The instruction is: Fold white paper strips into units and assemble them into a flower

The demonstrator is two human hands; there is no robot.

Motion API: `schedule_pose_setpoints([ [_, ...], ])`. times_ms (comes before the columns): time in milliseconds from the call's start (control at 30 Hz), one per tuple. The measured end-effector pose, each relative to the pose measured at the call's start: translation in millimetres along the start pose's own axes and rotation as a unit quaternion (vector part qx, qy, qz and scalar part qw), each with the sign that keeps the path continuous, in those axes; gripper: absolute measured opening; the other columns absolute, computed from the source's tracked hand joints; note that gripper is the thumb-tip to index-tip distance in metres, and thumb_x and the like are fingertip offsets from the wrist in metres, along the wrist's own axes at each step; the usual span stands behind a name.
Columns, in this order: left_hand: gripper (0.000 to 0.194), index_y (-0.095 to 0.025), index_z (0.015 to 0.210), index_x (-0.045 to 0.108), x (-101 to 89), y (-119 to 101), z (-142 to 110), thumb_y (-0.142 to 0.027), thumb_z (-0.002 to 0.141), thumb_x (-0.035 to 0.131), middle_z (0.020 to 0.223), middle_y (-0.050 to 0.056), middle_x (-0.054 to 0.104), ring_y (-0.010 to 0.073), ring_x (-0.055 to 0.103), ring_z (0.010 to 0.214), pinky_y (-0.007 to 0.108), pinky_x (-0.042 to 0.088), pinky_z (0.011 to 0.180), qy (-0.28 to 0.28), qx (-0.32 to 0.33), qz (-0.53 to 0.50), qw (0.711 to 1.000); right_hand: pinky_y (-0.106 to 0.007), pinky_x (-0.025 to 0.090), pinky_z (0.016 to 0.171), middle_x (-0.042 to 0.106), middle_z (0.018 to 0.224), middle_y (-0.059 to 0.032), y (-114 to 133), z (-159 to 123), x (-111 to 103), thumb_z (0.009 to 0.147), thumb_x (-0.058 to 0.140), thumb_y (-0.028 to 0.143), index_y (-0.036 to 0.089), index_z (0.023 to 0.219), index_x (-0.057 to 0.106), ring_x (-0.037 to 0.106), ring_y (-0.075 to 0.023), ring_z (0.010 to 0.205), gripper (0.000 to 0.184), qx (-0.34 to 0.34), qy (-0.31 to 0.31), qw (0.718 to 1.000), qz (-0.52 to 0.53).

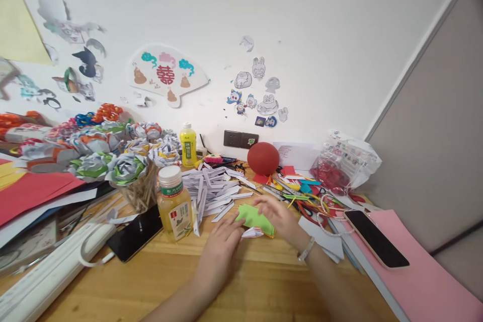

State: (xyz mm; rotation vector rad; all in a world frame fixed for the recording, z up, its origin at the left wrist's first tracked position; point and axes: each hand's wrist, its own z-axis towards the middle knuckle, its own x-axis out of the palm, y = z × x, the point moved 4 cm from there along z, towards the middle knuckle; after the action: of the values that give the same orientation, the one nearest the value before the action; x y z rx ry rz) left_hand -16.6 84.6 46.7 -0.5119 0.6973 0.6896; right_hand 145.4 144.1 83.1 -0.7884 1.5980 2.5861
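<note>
A stack of bright green paper pieces (256, 218) lies on the wooden table in front of me, with orange showing at its lower edge. Against its left side rests my left hand (223, 239), palm down, fingers stretched out and holding nothing I can see. My right hand (278, 217) is over the right side of the stack, its fingers loosely curved and apart. Whether its fingertips touch the paper is unclear. Between the hands, just below the green paper, sits a small folded white paper piece (252, 233) with coloured edges, close to my left fingertips.
Behind my hands is a pile of folded white paper strips (215, 191). A juice bottle (175, 211) and a black phone (138, 234) stand and lie to the left. Scissors, scraps and a red balloon (263, 159) are behind; another phone (376, 239) lies on pink paper (426, 276).
</note>
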Motion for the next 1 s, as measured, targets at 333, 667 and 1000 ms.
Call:
schedule_pose_setpoints([
  [333, 0.020, -0.015, 0.094, 0.057, -13.2, -13.4, 4.9, -0.018, 0.091, 0.038, 0.084, 0.007, 0.065, 0.0188, 0.057, 0.075, 0.032, 0.042, 0.071, 0.003, 0.014, 0.048, 0.999, -0.028, 0.042, 0.071, 0.064, 0.088, -0.0053, 17.3, -30.4, 35.4, 0.088, 0.046, 0.037, 0.017, 0.093, 0.060, 0.057, -0.0179, 0.081, 0.024, 0.029, 0.029, 0.998, -0.051],
  [667, 0.030, -0.013, 0.107, 0.054, -5.8, -15.9, 0.2, -0.007, 0.086, 0.034, 0.087, 0.009, 0.063, 0.0214, 0.055, 0.077, 0.033, 0.040, 0.067, 0.058, 0.020, 0.159, 0.985, -0.027, 0.042, 0.072, 0.060, 0.085, -0.0022, 10.8, -34.2, 45.6, 0.088, 0.045, 0.030, 0.018, 0.090, 0.054, 0.055, -0.0161, 0.080, 0.016, 0.084, -0.041, 0.996, 0.005],
  [1000, 0.030, -0.018, 0.096, 0.065, -5.2, -4.8, 6.6, -0.033, 0.090, 0.040, 0.085, 0.005, 0.066, 0.0181, 0.058, 0.079, 0.026, 0.044, 0.071, 0.159, -0.170, -0.245, 0.941, -0.027, 0.040, 0.071, 0.058, 0.083, -0.0017, 3.9, -38.3, 42.0, 0.088, 0.045, 0.025, 0.019, 0.085, 0.052, 0.054, -0.0164, 0.080, 0.010, 0.069, 0.007, 0.997, -0.033],
])
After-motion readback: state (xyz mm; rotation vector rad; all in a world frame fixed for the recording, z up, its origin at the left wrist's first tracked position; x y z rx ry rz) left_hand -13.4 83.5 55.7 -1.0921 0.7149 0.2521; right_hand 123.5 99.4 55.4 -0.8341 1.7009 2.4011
